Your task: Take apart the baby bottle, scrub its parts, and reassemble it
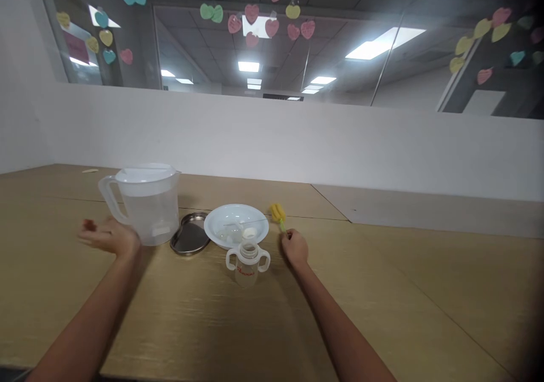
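Head view: right grip (294, 247) closed on yellow-headed brush (278, 212), bottle (246, 273) leftward; left grip (108, 237) empty, loosely open, near pitcher (155, 209)

We note the left hand (108, 237) blurred, its fingers hard to separate. The right hand (294, 247) hides the lower stem of the brush (277, 212) from us. The bottle (246, 275) covers part of the near side of the bowl (227, 208); its red print (245, 271) is too small for us to read. Bottom edge cuts off both forearms (87, 317).
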Demonstrator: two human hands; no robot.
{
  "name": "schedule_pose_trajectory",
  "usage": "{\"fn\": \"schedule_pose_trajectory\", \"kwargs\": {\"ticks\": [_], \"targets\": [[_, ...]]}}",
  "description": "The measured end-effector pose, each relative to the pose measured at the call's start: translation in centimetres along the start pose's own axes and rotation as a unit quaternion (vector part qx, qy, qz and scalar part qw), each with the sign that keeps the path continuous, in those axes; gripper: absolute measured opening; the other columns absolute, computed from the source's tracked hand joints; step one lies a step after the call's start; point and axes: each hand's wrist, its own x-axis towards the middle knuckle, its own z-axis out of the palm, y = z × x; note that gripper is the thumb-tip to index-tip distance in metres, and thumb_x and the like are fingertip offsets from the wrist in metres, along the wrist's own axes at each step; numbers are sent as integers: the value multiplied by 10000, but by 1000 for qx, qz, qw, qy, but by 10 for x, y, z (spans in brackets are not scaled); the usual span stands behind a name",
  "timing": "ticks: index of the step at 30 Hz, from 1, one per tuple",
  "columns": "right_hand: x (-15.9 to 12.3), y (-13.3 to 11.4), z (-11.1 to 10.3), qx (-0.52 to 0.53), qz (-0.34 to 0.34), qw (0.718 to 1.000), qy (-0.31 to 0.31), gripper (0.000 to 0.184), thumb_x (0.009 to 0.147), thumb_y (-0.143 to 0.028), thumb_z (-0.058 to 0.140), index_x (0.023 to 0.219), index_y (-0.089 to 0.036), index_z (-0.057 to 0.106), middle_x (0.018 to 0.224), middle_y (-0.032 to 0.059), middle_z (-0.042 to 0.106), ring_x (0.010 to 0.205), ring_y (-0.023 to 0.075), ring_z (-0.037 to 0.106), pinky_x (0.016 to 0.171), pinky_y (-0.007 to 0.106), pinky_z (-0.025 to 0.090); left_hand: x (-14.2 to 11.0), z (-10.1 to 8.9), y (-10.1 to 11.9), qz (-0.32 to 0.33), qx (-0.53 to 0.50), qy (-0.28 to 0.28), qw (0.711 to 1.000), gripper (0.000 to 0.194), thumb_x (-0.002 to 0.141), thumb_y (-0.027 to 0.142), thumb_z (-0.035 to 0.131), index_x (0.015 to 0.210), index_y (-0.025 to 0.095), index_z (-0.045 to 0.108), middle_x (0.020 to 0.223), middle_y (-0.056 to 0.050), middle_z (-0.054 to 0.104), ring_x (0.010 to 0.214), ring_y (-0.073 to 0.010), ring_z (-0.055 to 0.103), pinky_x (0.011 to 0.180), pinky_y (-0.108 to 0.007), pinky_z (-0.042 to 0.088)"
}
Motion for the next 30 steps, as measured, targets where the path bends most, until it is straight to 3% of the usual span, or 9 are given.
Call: {"fn": "schedule_pose_trajectory", "kwargs": {"ticks": [2, 4, 6, 8, 11, 14, 17, 22, 30], "targets": [[2, 1, -1, 18, 13, 1000, 22, 228, 815, -280, 437, 849, -174, 636, 716, 79, 636, 620, 181, 565, 520, 252, 295, -17, 0, 28, 103, -7, 25, 994, 379, 808, 179, 435, 1180, 134, 381, 1216, -120, 447, 1143, -206, 411, 992, -357, 296], [4, 3, -2, 37, 23, 998, 37, 257, 830, -300, 412, 891, -169, 624, 724, 81, 635, 629, 186, 564, 522, 255, 298, -41, 7, 54, 221, -17, -187, 957, 231, 851, 248, 417, 1011, 145, 548, 988, -76, 582, 964, -195, 532, 911, -343, 389], [5, 4, -1, 56, 30, 997, 47, 269, 830, -315, 406, 893, -166, 621, 720, 77, 633, 633, 186, 562, 526, 254, 304, -69, 22, 73, 343, 20, -431, 834, 216, 845, 229, 436, 918, 190, 636, 969, -57, 619, 973, -199, 538, 922, -356, 389], [6, 5, 0, 72, 31, 995, 53, 268, 821, -321, 410, 875, -167, 622, 709, 68, 630, 626, 181, 558, 525, 249, 308, -94, 40, 85, 417, 84, -572, 701, 281, 810, 130, 449, 893, 248, 690, 1147, -41, 583, 1149, -227, 447, 1001, -407, 319], [6, 6, 1, 85, 30, 994, 57, 251, 806, -324, 425, 851, -178, 624, 683, 54, 624, 601, 173, 547, 511, 240, 299, -120, 65, 90, 420, 175, -689, 564, 392, 678, 21, 516, 860, 298, 726, 1329, -10, 465, 1308, -294, 268, 1049, -486, 238], [5, 6, 2, 91, 28, 994, 59, 243, 797, -322, 434, 839, -181, 627, 687, 54, 625, 598, 170, 542, 505, 236, 291, -132, 82, 90, 404, 213, -743, 489, 505, 609, -12, 518, 916, 340, 713, 1373, 6, 428, 1329, -314, 236, 1045, -515, 225], [4, 5, 2, 97, 27, 993, 59, 240, 793, -317, 435, 825, -180, 628, 687, 51, 625, 611, 173, 544, 510, 237, 292, -135, 88, 89, 400, 230, -755, 466, 520, 636, -12, 481, 943, 342, 705, 1367, -11, 443, 1327, -319, 249, 1035, -534, 215], [3, 3, 1, 114, 32, 991, 59, 222, 772, -311, 446, 805, -181, 622, 653, 34, 609, 595, 168, 535, 509, 236, 291, -137, 87, 85, 405, 232, -746, 475, 352, 718, 75, 525, 919, 293, 716, 1350, -58, 457, 1322, -358, 239, 1022, -571, 188], [-4, -12, -9, 132, 3, 989, 67, 265, 802, -339, 410, 883, -178, 604, 700, 33, 612, 637, 173, 535, 553, 235, 313, -121, 93, 85, 424, 172, -707, 540, 249, 853, 169, 475, 965, 272, 673, 1222, -29, 565, 1301, -271, 296, 1049, -505, 171]]}}
